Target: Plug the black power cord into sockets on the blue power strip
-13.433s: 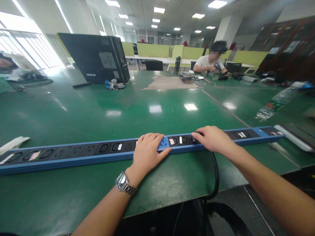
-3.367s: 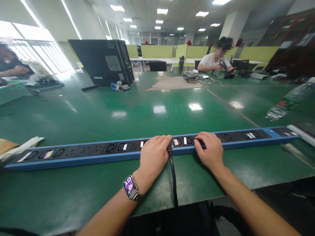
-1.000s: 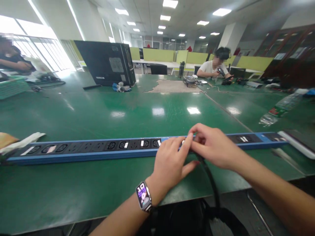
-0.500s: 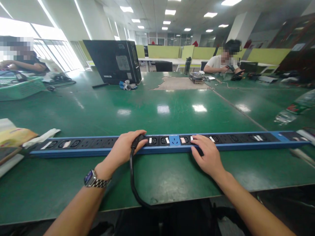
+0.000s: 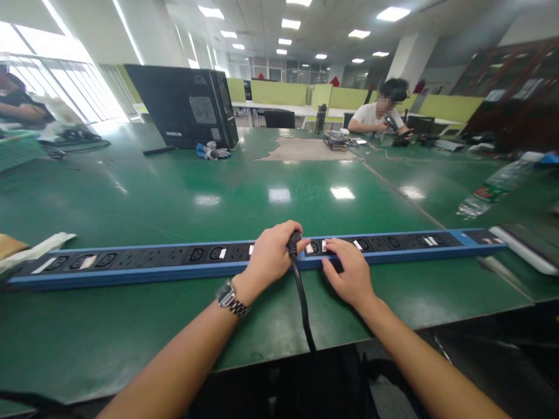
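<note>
A long blue power strip (image 5: 152, 270) with black sockets and white labels lies across the green table in front of me. My left hand (image 5: 271, 253), wearing a metal-band watch (image 5: 227, 295), grips a black power plug (image 5: 293, 241) over the middle of the strip. Its thick cable (image 5: 302, 302) hangs down past the table's front edge. The plug's front end and the socket under it are hidden by my fingers. Just to the right, my right hand (image 5: 353, 272) holds the strip, fingertips on top by a white label and thumb at the near side.
A black computer tower (image 5: 174, 110) stands at the back left with gloves (image 5: 212, 151) beside it. At right are a plastic bottle (image 5: 493, 189) and a white-edged dark device (image 5: 524, 250) against the strip's end. Across the table, a person (image 5: 364, 119) handles a dark object.
My left hand has carried the plug rightward along the strip, close to my right hand. The right hand keeps its place on the strip. The view has shifted to the right.
</note>
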The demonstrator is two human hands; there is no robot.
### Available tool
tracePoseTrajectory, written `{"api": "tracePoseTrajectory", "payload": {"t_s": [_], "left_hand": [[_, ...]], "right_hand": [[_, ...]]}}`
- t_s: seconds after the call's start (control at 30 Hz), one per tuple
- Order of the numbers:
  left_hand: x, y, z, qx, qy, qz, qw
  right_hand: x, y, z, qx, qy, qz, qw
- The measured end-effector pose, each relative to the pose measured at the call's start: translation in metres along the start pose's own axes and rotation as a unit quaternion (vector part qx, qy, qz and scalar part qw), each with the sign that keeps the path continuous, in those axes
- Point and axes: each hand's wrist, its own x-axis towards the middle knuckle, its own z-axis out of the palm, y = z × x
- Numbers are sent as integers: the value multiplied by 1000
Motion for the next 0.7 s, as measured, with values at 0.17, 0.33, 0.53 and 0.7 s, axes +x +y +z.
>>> {"api": "tracePoseTrajectory", "payload": {"t_s": [0.17, 0.33, 0.53, 0.7], "left_hand": [[-3, -6, 25, 75, -48, 4, 996], [-6, -6, 24, 130, -75, 12, 989], [-1, 3, 24, 49, 5, 60, 997], [13, 17, 9, -64, 102, 148, 982]], "right_hand": [[-1, -1, 1, 15, 1, 12, 1000], [9, -12, -5, 93, 11, 111, 989], [59, -60, -34, 174, -180, 224, 942], [90, -72, -63, 179, -238, 197, 934]]}}
